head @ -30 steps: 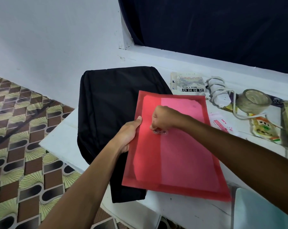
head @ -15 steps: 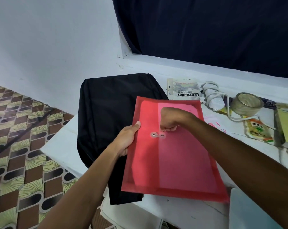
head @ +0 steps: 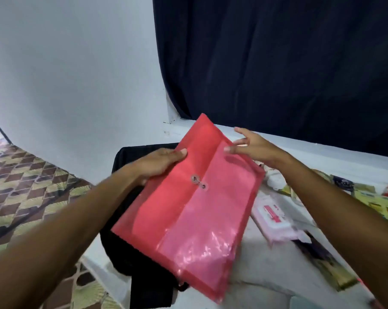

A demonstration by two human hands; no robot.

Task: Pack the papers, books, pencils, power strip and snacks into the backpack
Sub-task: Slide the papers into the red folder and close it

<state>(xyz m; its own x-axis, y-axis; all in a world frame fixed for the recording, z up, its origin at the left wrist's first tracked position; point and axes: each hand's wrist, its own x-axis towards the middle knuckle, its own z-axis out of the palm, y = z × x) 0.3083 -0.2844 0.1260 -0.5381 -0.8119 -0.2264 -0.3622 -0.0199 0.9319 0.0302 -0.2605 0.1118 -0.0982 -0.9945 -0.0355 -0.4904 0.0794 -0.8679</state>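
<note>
A red translucent folder (head: 188, 210) with a string-and-button clasp, pink paper showing inside, is tilted up off the table. My left hand (head: 159, 163) grips its left edge, thumb on top. My right hand (head: 253, 146) is at its upper right edge with fingers spread, and only the thumb touches the folder. The black backpack (head: 121, 253) lies flat on the table under the folder, mostly hidden by it. Just right of the folder, part of the white power strip (head: 275, 181) shows.
On the white table (head: 266, 275) to the right lie a pink-and-white packet (head: 273, 217), colourful books or snack packs (head: 378, 201) and a dark flat book (head: 326, 264). A dark curtain (head: 277, 63) hangs behind. Patterned floor (head: 32, 186) lies left of the table edge.
The folder has been lifted and tilted up from flat on the backpack. My right hand left the clasp and moved to the folder's upper right edge, opening. The view swung upward.
</note>
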